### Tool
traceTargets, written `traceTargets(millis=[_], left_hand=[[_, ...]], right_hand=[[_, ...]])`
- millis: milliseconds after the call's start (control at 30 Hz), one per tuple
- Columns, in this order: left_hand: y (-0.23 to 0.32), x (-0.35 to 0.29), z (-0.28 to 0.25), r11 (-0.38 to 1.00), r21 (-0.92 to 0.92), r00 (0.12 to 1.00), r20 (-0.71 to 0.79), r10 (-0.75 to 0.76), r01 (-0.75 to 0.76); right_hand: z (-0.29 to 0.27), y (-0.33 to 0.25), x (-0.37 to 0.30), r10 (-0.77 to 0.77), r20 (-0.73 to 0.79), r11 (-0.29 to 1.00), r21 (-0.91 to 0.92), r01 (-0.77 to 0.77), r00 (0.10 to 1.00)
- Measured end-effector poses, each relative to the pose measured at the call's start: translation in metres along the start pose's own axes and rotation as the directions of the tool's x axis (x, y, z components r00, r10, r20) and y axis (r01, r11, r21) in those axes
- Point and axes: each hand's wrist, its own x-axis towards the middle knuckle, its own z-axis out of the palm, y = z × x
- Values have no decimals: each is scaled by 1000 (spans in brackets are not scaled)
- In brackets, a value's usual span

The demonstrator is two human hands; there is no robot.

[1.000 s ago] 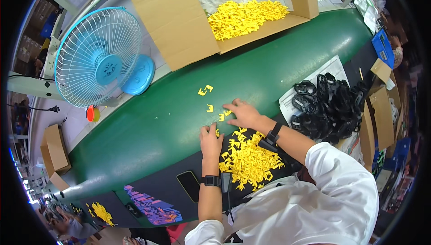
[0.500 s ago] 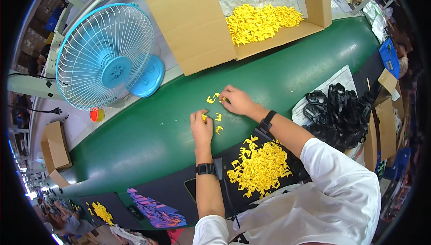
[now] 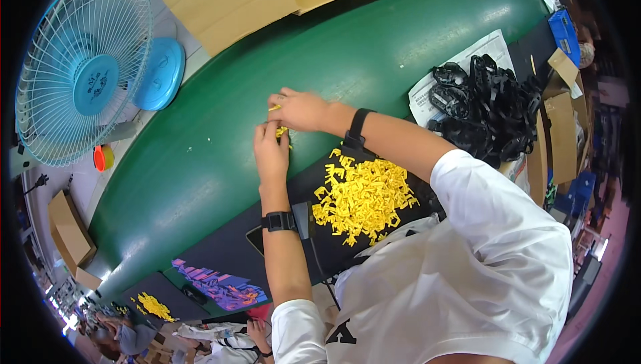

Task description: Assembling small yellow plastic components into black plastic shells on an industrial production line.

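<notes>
My left hand (image 3: 272, 158) is over the green belt, its fingers curled beside a few small yellow plastic pieces (image 3: 282, 132) held between thumb and fingers. Just above it, my right hand (image 3: 300, 110) pinches another yellow piece (image 3: 274, 108) at its fingertips. The two hands nearly touch, and the right one partly hides the left fingertips. Nearer to me, a heap of the same bracket-shaped yellow pieces (image 3: 367, 194) lies on a black mat.
An open cardboard box (image 3: 227, 4) with more yellow pieces stands at the far side. Left of it is a blue fan (image 3: 97, 84). Black plastic parts (image 3: 491, 110) are piled on paper at the right. A phone (image 3: 255, 238) lies by my left forearm.
My hands have come together, the right moving in to the left. The several pieces lying loose on the belt are now gathered at my fingers. The whole view has shifted.
</notes>
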Motion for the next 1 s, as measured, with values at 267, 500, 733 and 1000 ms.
traceTargets(millis=[267,500,733,1000], left_hand=[[40,-28,-10,979,-196,994,-103,45,-64],[98,-116,-54,951,-308,997,71,3,19],[93,-206,-33,909,-390,981,172,-86,148],[77,-123,-37,966,-249,981,-154,-119,78]], right_hand=[[-24,-26,-37,186,-73,960,227,-166,980],[-63,-100,-145,254,57,759,607,-236,966],[-37,-145,-220,378,170,801,432,-413,910],[-44,-63,-273,646,-265,735,469,-490,716]])
